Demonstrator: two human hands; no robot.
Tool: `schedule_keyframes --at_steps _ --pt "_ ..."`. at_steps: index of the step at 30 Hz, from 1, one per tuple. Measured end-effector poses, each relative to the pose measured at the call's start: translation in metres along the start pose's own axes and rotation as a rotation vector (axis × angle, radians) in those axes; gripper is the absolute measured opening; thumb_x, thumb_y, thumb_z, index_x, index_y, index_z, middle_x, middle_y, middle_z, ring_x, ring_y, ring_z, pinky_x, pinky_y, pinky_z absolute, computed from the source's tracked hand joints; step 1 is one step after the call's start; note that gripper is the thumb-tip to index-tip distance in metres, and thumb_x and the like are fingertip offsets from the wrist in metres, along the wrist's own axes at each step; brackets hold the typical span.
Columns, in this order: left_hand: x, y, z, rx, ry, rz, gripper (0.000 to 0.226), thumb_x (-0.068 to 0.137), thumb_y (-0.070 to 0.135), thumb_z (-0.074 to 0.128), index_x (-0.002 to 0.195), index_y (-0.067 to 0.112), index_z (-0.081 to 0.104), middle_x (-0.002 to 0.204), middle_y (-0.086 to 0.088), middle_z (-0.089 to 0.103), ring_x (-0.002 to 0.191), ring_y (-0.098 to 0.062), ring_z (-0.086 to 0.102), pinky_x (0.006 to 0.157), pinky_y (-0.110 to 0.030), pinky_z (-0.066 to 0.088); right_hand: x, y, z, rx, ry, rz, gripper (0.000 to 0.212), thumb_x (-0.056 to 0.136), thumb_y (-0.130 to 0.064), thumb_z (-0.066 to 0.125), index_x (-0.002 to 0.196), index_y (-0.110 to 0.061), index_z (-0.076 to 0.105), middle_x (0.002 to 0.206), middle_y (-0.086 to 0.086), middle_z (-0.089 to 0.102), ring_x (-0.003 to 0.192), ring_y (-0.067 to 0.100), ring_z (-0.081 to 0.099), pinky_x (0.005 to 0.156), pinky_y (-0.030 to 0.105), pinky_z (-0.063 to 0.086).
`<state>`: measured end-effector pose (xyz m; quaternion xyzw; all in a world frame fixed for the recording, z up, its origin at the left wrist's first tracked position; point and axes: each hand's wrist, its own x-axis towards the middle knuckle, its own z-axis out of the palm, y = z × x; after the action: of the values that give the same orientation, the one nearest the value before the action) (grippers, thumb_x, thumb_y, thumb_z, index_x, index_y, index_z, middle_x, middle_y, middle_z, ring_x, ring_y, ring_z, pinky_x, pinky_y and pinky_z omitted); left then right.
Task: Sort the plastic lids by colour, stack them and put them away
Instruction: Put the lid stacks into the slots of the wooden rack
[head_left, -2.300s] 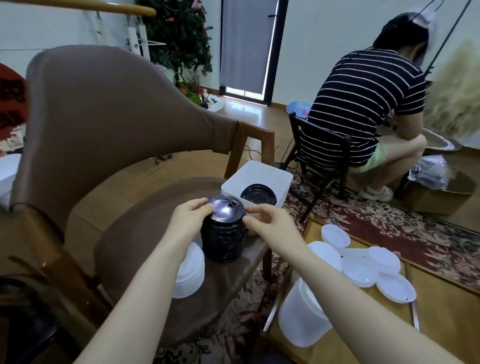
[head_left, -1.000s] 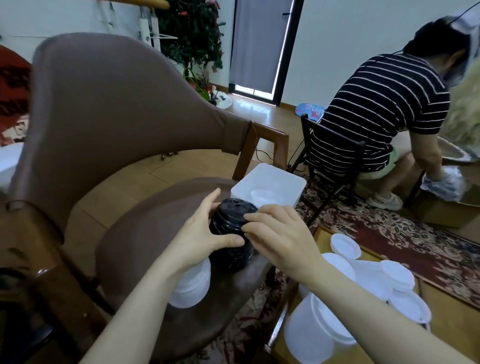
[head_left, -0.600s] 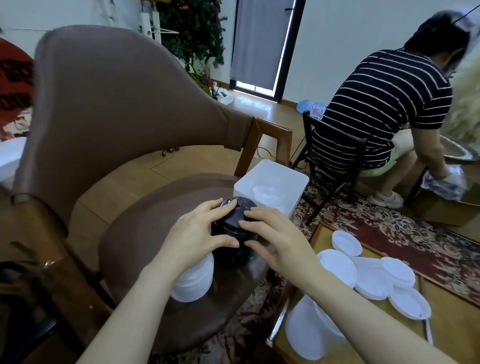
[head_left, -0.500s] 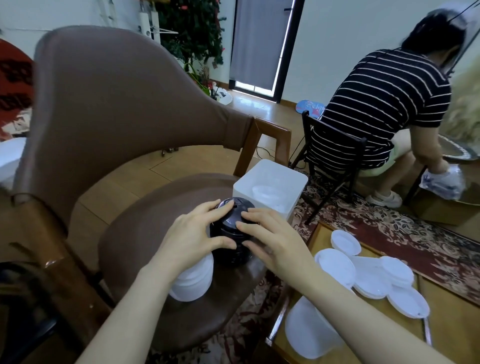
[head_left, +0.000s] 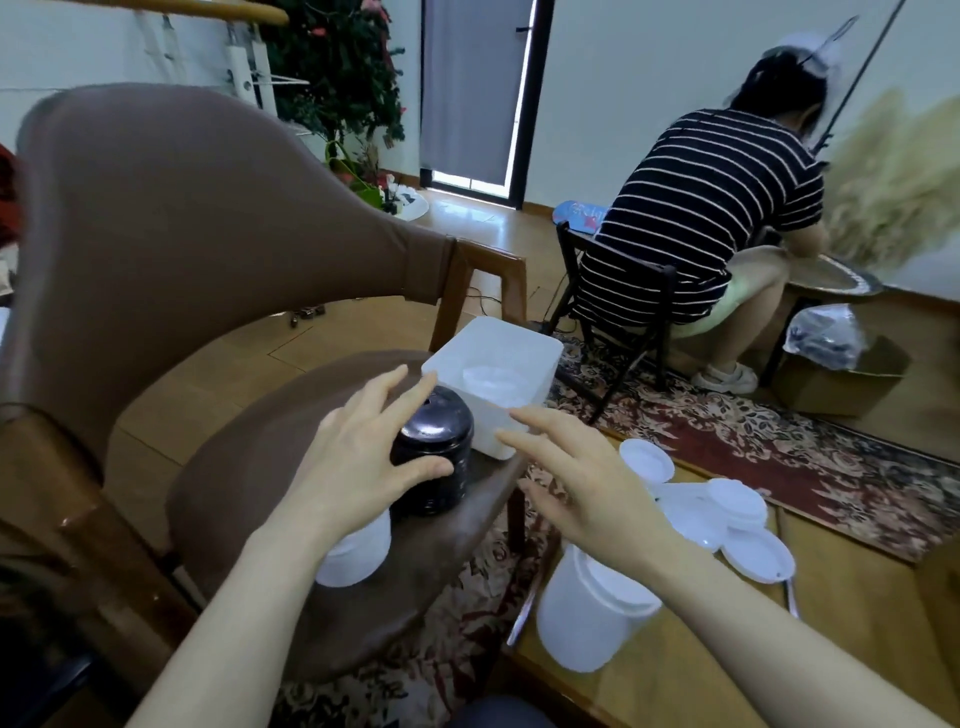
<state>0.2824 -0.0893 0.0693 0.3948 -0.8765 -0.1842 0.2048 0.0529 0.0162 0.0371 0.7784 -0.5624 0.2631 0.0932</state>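
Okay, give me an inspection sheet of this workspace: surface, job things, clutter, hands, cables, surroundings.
Surface: brown chair seat; wooden low table to its right.
Job's things: black lid stack and white lid stack on the seat; white bin at the seat's far edge; loose white lids and a second white stack on the table.
Clutter: nothing seen.
Hands: left hand open, thumb against the black stack; right hand open, no grip on anything.
Cables: thin cord on the floor.
Surroundings: seated person, patterned rug, plant.
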Motion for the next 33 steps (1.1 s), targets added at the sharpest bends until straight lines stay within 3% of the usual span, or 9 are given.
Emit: schedule_keyframes --at_steps 4,7,10,13,17,22,28,33 --pt "-0.009 0.059 0.013 -0.053 0.045 0.187 0.071 0.088 0.056 0.064 0.15 0.04 0.035 0.159 0.01 0.03 0.144 -0.014 0.029 0.115 -0.039 0.025 -0.056 0.009 -0.03 0.016 -0.013 0.109 0.046 0.094 -0.02 0.06 0.14 -0.023 0.051 0.147 -0.003 0.045 0.135 0.017 0.043 0.101 0.041 0.044" --pt "-0.014 0.107 0.047 -0.096 -0.035 0.37 0.062 0.087 0.057 0.058 0.145 0.038 0.047 0.152 0.008 0.041 0.138 -0.012 0.037 0.112 -0.039 0.032 -0.109 0.017 -0.05 0.003 -0.042 0.215 0.048 0.095 -0.025 0.06 0.14 -0.031 0.047 0.148 -0.009 0.041 0.134 0.014 0.043 0.098 0.041 0.045" --pt "-0.022 0.148 0.095 -0.13 -0.125 0.535 0.052 0.084 0.054 0.05 0.132 0.035 0.053 0.133 0.0 0.06 0.121 -0.019 0.057 0.096 -0.044 0.048 -0.163 0.03 -0.067 -0.038 -0.097 0.334 0.054 0.089 -0.023 0.065 0.139 -0.033 0.047 0.145 -0.013 0.043 0.132 0.01 0.044 0.096 0.04 0.047" --pt "-0.024 0.177 0.146 -0.13 -0.268 0.594 0.056 0.084 0.054 0.046 0.134 0.031 0.057 0.136 -0.003 0.059 0.123 -0.025 0.057 0.098 -0.044 0.045 -0.211 0.048 -0.081 -0.066 -0.134 0.493 0.049 0.089 -0.033 0.06 0.136 -0.036 0.049 0.142 -0.017 0.045 0.13 0.006 0.046 0.097 0.037 0.046" --pt "-0.016 0.197 0.197 0.031 -0.508 0.577 0.056 0.097 0.045 0.056 0.148 0.03 0.043 0.153 -0.001 0.038 0.141 -0.022 0.035 0.112 -0.041 0.031 -0.26 0.076 -0.091 -0.119 -0.27 0.685 0.045 0.091 -0.033 0.064 0.134 -0.039 0.051 0.136 -0.019 0.046 0.13 0.003 0.04 0.097 0.029 0.039" --pt "0.004 0.205 0.235 0.104 -0.694 0.429 0.062 0.099 0.048 0.052 0.155 0.031 0.03 0.152 -0.001 0.038 0.134 -0.025 0.044 0.104 -0.04 0.038 -0.27 0.115 -0.082 -0.1 -0.458 0.839 0.048 0.092 -0.032 0.061 0.138 -0.034 0.048 0.136 -0.014 0.045 0.132 0.006 0.035 0.108 0.029 0.034" --pt "0.005 0.215 0.265 0.108 -0.739 0.38 0.062 0.099 0.046 0.051 0.155 0.031 0.027 0.15 -0.001 0.039 0.129 -0.023 0.048 0.103 -0.04 0.039 -0.252 0.162 -0.038 -0.095 -0.488 0.904 0.059 0.091 -0.028 0.059 0.146 -0.025 0.038 0.143 -0.006 0.041 0.141 0.017 0.026 0.108 0.034 0.032" --pt "0.01 0.22 0.276 0.062 -0.698 0.296 0.059 0.101 0.044 0.048 0.154 0.029 0.029 0.151 0.0 0.038 0.135 -0.022 0.042 0.102 -0.038 0.037 -0.252 0.178 -0.013 -0.253 -0.533 0.924 0.051 0.096 -0.029 0.05 0.145 -0.026 0.038 0.137 -0.005 0.046 0.137 0.016 0.03 0.111 0.031 0.017"
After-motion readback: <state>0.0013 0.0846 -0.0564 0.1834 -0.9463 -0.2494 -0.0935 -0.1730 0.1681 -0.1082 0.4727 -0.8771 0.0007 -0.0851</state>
